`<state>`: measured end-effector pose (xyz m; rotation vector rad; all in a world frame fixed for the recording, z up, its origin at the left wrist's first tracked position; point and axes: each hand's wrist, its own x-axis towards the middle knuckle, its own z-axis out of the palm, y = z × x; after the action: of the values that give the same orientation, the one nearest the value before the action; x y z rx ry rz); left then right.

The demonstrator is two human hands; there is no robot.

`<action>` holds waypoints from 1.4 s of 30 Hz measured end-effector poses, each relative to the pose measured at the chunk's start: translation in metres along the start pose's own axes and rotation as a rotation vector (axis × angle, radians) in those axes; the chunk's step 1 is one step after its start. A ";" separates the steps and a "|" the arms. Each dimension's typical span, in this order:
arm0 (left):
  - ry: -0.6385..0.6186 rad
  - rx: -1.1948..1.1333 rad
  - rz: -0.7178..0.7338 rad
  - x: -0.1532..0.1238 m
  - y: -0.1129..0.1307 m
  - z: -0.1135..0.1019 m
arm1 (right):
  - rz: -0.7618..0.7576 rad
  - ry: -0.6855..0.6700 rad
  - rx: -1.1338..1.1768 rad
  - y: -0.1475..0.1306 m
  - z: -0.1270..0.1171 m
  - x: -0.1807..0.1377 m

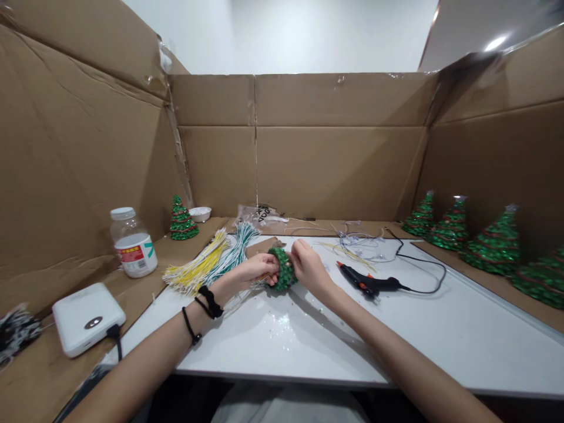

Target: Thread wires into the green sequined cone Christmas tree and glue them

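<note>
Over the middle of the white table, my left hand [261, 269] grips a small green Christmas tree [282, 276] by its left side. Thin pale wires trail from under that hand. On the tree's other side, my right hand [305, 262] is closed in a pinch against its surface. Whatever lies between those fingertips is too small to make out. Green glitter specks are scattered on the table below. Bundles of yellow-and-white wires [197, 264] and green-and-white wires [233, 249] lie left of the tree.
A black glue gun [368, 282] with its cord lies to the right, near tangled clear wires [359, 244]. Several finished trees [493, 244] line the right edge. At left stand another tree [182, 220], a plastic jar [133, 249] and a white box [88, 320]. Cardboard walls [335, 158] enclose the table.
</note>
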<state>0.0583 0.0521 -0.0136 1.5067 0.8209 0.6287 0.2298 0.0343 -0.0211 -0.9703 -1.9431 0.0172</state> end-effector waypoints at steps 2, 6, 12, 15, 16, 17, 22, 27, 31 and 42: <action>0.024 -0.012 -0.013 0.000 0.001 0.003 | -0.035 -0.028 -0.084 0.000 0.000 0.001; 0.084 -0.055 -0.029 -0.002 0.005 0.010 | -0.070 -0.069 -0.250 0.000 -0.003 0.005; 0.165 -0.161 -0.085 0.000 0.003 0.020 | 0.114 -0.152 0.035 0.015 -0.048 0.011; 0.186 -0.180 -0.092 0.004 0.000 0.021 | 0.185 -0.102 0.013 0.038 -0.088 -0.005; 0.189 -0.182 -0.088 0.005 -0.001 0.021 | 0.216 -0.133 -0.061 0.048 -0.100 -0.015; 0.188 -0.184 -0.085 0.006 -0.002 0.021 | 0.249 -0.184 -0.154 0.058 -0.111 -0.026; 0.220 -0.207 -0.084 0.006 -0.001 0.022 | 0.332 -0.521 -0.493 0.101 -0.133 -0.073; 0.271 -0.253 -0.106 0.004 0.002 0.027 | 0.207 -0.588 -0.532 0.113 -0.131 -0.070; 0.295 -0.354 -0.086 0.006 0.000 0.028 | 0.159 -0.602 -0.287 0.106 -0.137 -0.051; 0.235 -0.426 -0.042 0.002 -0.001 0.031 | -0.006 -0.158 0.041 0.032 -0.081 -0.014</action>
<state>0.0838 0.0349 -0.0176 1.0394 0.8310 0.8984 0.3136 0.0187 0.0027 -0.9601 -2.0816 0.1332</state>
